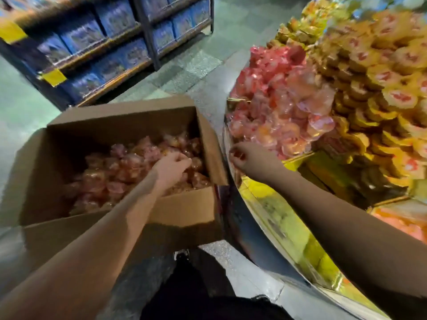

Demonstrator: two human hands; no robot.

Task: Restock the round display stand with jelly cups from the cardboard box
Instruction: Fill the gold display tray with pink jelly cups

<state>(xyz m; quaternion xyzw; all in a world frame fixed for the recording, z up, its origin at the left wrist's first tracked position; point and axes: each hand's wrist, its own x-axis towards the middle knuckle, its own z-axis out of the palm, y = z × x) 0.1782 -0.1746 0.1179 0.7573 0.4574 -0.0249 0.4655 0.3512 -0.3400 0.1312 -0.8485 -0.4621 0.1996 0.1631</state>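
Note:
An open cardboard box (184, 211) sits on the floor at the left, filled with pink-red jelly cups (120, 167). My left hand (173, 165) reaches into its right side, fingers curled down among the cups; whether it grips one is hidden. The round display stand (265, 204) with a shiny gold rim curves along the right. A heap of pink jelly cups (277, 107) fills one of its sections. My right hand (242, 155) hovers at the rim just below that heap, fingers loosely curled with red nails showing; I see nothing plainly held in it.
Yellow-orange snack packs (374, 88) are stacked in the stand's neighbouring section. A dark shelf rack with blue boxes (104, 42) stands behind the box. Grey tiled floor (203, 65) lies between rack and stand. My dark-clothed legs (203, 296) are at the bottom.

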